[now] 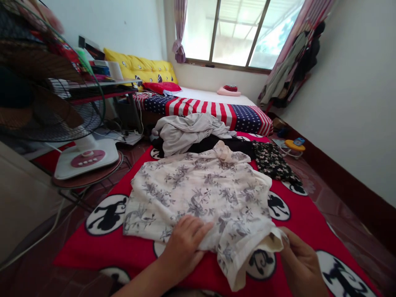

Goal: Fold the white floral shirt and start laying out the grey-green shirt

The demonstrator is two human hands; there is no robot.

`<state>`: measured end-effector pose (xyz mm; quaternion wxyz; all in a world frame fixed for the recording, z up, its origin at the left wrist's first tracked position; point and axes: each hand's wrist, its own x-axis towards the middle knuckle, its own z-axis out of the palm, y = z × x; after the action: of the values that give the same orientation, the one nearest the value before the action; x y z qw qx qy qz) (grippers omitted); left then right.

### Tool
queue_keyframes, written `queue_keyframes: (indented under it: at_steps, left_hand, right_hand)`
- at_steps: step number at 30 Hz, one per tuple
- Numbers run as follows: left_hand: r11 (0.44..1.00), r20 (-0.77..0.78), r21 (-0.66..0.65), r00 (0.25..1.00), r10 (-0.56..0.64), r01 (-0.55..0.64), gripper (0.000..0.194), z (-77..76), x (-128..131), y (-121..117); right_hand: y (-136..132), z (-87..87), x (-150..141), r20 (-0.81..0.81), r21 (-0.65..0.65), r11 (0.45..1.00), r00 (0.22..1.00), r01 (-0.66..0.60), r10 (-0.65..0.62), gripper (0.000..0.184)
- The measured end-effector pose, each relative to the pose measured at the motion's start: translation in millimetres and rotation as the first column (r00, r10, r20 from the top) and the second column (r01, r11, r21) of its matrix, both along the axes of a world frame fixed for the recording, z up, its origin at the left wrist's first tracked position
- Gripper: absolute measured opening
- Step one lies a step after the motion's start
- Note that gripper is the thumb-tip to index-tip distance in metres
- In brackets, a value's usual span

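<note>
One floral-print blouse (192,194) lies on the red blanket (297,218). The right hand (300,262) pinches its sleeve cuff (239,274); the left hand (183,247) touches the near edge, whether gripping I cannot tell. The cloth looks light, soft; cuff and seams should hold best.

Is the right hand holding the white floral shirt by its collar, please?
No, the right hand pinches the sleeve end, while the collar lies farther away.

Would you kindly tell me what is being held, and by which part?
The floral shirt: right hand holds a sleeve's cuff; whether the left hand grips is unclear.
</note>
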<state>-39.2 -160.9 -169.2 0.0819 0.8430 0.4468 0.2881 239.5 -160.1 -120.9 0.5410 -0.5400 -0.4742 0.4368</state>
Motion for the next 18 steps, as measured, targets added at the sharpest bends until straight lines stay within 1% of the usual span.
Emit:
queue_keyframes:
  at_steps: [2,4,5,7,9,12,14,16,18]
  left_hand:
    - [0.999,-0.027,0.004,0.999,0.046,-0.046,0.061,0.3,10.3,13.9]
    - [0.994,-0.059,0.017,0.992,0.110,-0.109,0.059,5.6,8.0,26.8]
    - [0.988,-0.070,0.027,0.986,0.151,-0.149,0.057,9.3,1.2,31.9]
    - [0.970,-0.081,0.056,0.967,0.242,-0.238,0.054,17.0,-23.1,38.9]
    - [0.932,-0.075,0.100,0.932,0.355,-0.347,0.051,23.4,-57.6,41.5]
    - [0.837,-0.025,0.174,0.847,0.531,-0.519,0.041,31.0,-112.1,38.1]
    - [0.792,0.041,0.172,0.808,0.588,-0.585,0.034,35.9,-140.7,32.0]
    - [0.785,0.122,0.119,0.794,0.596,-0.608,0.032,40.5,-161.1,23.9]
    - [0.806,0.191,0.034,0.796,0.575,-0.590,0.031,43.8,-176.2,14.8]
  right_hand:
    - [1.4,8.0,-4.5,-0.037,0.031,0.999,0.999,0.027,-0.025,0.028]
    - [6.8,12.9,-3.1,-0.112,0.071,0.988,0.985,0.137,-0.129,0.029]
    - [11.1,13.4,0.3,-0.156,0.099,0.971,0.967,0.219,-0.202,0.030]
    - [22.0,9.7,12.1,-0.238,0.149,0.917,0.913,0.371,-0.331,0.030]
    - [32.2,1.0,27.5,-0.294,0.164,0.882,0.875,0.441,-0.383,0.026]
    - [38.0,-15.5,47.5,-0.324,0.147,0.892,0.873,0.427,-0.364,0.018]
    - [33.8,-24.4,56.3,-0.292,0.128,0.904,0.887,0.408,-0.359,0.019]
    - [25.5,-30.2,64.0,-0.231,0.081,0.929,0.914,0.360,-0.334,0.021]
    - [16.7,-33.2,73.9,-0.183,0.009,0.956,0.941,0.292,-0.286,0.023]
